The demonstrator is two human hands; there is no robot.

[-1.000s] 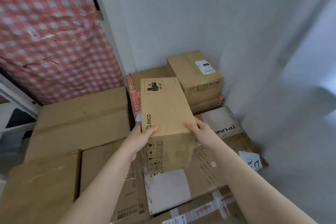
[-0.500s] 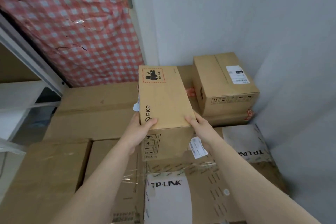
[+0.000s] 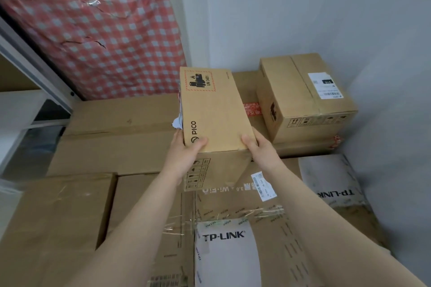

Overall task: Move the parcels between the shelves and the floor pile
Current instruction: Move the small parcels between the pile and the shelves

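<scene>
A long brown PICO box with a red hazard label sits in the middle of the view, over the floor pile of cardboard parcels. My left hand grips its near left corner, thumb on top. My right hand grips its near right corner. Whether the box rests on the pile or hangs just above it, I cannot tell. Below it lies a flat TP-LINK carton.
A cube-shaped carton with a white label stands at the back right by the white wall. Large flat cartons fill the left. A red checked sheet hangs at the back left, beside a white shelf frame.
The view has swung right and closer to the pile. The PICO box, held by both hands, has moved forward toward the back of the pile.
</scene>
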